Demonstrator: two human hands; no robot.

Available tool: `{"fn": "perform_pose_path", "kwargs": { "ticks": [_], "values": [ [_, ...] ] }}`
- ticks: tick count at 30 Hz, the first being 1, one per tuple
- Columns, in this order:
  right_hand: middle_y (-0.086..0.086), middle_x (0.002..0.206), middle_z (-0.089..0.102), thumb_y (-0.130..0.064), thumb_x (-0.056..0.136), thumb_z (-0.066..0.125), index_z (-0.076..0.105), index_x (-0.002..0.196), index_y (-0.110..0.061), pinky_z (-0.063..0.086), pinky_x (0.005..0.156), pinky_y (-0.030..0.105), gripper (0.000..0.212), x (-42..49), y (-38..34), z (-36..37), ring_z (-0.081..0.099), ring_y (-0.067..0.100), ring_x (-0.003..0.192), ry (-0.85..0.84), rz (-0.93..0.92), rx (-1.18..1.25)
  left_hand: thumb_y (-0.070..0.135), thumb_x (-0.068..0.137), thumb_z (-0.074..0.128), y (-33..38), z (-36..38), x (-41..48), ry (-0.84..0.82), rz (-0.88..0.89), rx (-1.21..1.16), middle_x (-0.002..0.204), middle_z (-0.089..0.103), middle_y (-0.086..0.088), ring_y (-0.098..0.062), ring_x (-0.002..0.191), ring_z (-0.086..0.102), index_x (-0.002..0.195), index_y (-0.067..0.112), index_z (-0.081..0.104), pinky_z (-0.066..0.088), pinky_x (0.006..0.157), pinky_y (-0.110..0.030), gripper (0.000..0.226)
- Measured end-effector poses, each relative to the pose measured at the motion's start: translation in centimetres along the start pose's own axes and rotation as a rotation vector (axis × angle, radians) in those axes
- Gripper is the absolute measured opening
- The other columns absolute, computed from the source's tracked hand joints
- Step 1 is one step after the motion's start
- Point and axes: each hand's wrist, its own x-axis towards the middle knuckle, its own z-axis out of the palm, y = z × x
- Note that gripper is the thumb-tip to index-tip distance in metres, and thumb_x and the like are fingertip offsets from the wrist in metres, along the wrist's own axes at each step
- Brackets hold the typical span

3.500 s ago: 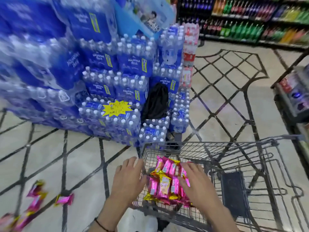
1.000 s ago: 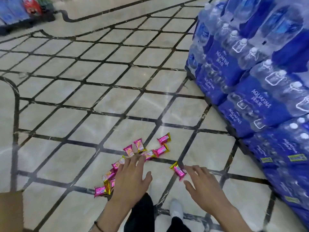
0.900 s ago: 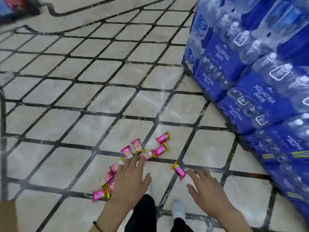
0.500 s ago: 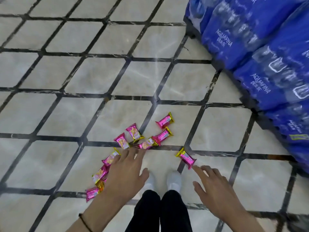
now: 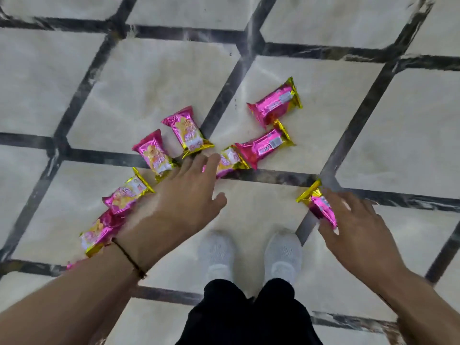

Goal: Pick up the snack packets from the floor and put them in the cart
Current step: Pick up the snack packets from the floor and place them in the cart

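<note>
Floor (image 5: 348, 26): tiled, now filling the whole frame, the water-bottle stack having slipped out of view as the person is bending lower.
Left hand (image 5: 179, 202): descending over the packet row at centre left, fingers straight and spread, gripping nothing.
Right hand (image 5: 358, 232): reaching in at lower right, fingers apart, nothing clamped.
Snack packets (image 5: 273, 103): lying unmoved, scattered across centre frame.
Lone packet (image 5: 321, 205): lying at the right hand's fingertips.
Cart: out of view.
Judgement: another gathering is beginning, with nothing lifted yet.
</note>
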Motion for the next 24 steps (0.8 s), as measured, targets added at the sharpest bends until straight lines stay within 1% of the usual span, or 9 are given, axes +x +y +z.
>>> {"fn": "perform_pose_path", "kwargs": {
  "ticks": [3, 6, 8, 10, 13, 16, 19, 21, 24],
  "values": [
    [0.016, 0.135, 0.050, -0.023, 0.081, 0.071, 0.041, 0.148, -0.028, 0.050, 0.078, 0.051, 0.074, 2.8, 2.6, 5.5, 0.048, 0.043, 0.112, -0.001, 0.035, -0.010, 0.040, 0.082, 0.066, -1.1, 5.4, 4.0, 0.056, -0.006, -0.010, 0.140, 0.047, -0.008, -0.035, 0.125, 0.046, 0.147, 0.017, 0.036, 0.039, 0.099, -0.047, 0.075],
    [0.017, 0.147, 0.041, -0.027, 0.080, 0.072, 0.030, 0.154, -0.032, 0.049, 0.083, 0.052, 0.086, 4.7, 4.1, 9.2, 0.042, 0.042, 0.121, -0.014, 0.060, -0.060, 0.039, 0.078, 0.068, -1.7, 9.2, 6.9, 0.042, -0.022, 0.030, 0.138, 0.047, -0.013, -0.038, 0.126, 0.044, 0.148, 0.013, 0.034, 0.038, 0.102, -0.051, 0.082],
    [0.017, 0.148, 0.040, -0.026, 0.077, 0.073, 0.027, 0.155, -0.032, 0.048, 0.084, 0.053, 0.090, 5.8, 4.7, 10.7, 0.043, 0.042, 0.120, -0.024, 0.075, -0.093, 0.039, 0.076, 0.069, -2.0, 10.9, 8.2, 0.027, -0.039, 0.063, 0.136, 0.048, -0.014, -0.038, 0.123, 0.046, 0.149, 0.012, 0.029, 0.040, 0.100, -0.052, 0.088],
    [0.020, 0.142, 0.043, -0.022, 0.074, 0.075, 0.029, 0.155, -0.030, 0.049, 0.081, 0.054, 0.093, 6.4, 5.2, 12.1, 0.045, 0.044, 0.117, -0.020, 0.074, -0.123, 0.038, 0.076, 0.069, -2.3, 12.1, 8.9, 0.020, -0.056, 0.073, 0.136, 0.047, -0.014, -0.037, 0.122, 0.046, 0.150, 0.012, 0.025, 0.039, 0.099, -0.051, 0.091],
    [0.021, 0.134, 0.044, -0.014, 0.072, 0.077, 0.033, 0.154, -0.028, 0.051, 0.076, 0.054, 0.094, 6.9, 5.9, 13.2, 0.047, 0.046, 0.111, 0.002, 0.063, -0.155, 0.039, 0.079, 0.071, -2.9, 13.0, 9.4, 0.031, -0.095, 0.035, 0.137, 0.047, -0.014, -0.038, 0.122, 0.049, 0.151, 0.012, 0.024, 0.039, 0.098, -0.053, 0.091],
    [0.023, 0.131, 0.045, -0.012, 0.076, 0.076, 0.034, 0.154, -0.029, 0.053, 0.070, 0.054, 0.090, 6.8, 6.2, 13.6, 0.048, 0.047, 0.106, 0.012, 0.071, -0.148, 0.039, 0.083, 0.070, -3.2, 13.6, 9.5, 0.051, -0.088, -0.002, 0.136, 0.049, -0.014, -0.037, 0.119, 0.052, 0.149, 0.012, 0.028, 0.041, 0.094, -0.053, 0.084],
    [0.024, 0.124, 0.049, -0.016, 0.082, 0.073, 0.031, 0.155, -0.030, 0.055, 0.065, 0.050, 0.085, 6.2, 6.1, 13.0, 0.051, 0.047, 0.102, -0.018, 0.069, -0.119, 0.037, 0.086, 0.068, -3.3, 13.2, 8.8, 0.050, -0.058, -0.022, 0.136, 0.051, -0.014, -0.038, 0.117, 0.054, 0.146, 0.012, 0.031, 0.043, 0.090, -0.051, 0.075],
    [0.022, 0.119, 0.053, -0.022, 0.085, 0.071, 0.030, 0.154, -0.031, 0.053, 0.064, 0.047, 0.081, 5.6, 5.5, 11.8, 0.052, 0.044, 0.098, -0.033, 0.070, -0.106, 0.037, 0.087, 0.069, -3.1, 12.1, 7.9, 0.051, -0.077, -0.035, 0.133, 0.053, -0.014, -0.038, 0.114, 0.056, 0.144, 0.013, 0.033, 0.044, 0.088, -0.049, 0.072],
    [0.019, 0.121, 0.055, -0.027, 0.086, 0.068, 0.033, 0.150, -0.029, 0.050, 0.062, 0.043, 0.073, 4.0, 3.9, 8.6, 0.054, 0.042, 0.093, -0.015, 0.084, -0.071, 0.038, 0.085, 0.070, -2.3, 9.6, 5.8, 0.059, -0.086, -0.082, 0.129, 0.055, -0.013, -0.037, 0.112, 0.057, 0.144, 0.014, 0.036, 0.047, 0.085, -0.048, 0.073]
  ]
}}
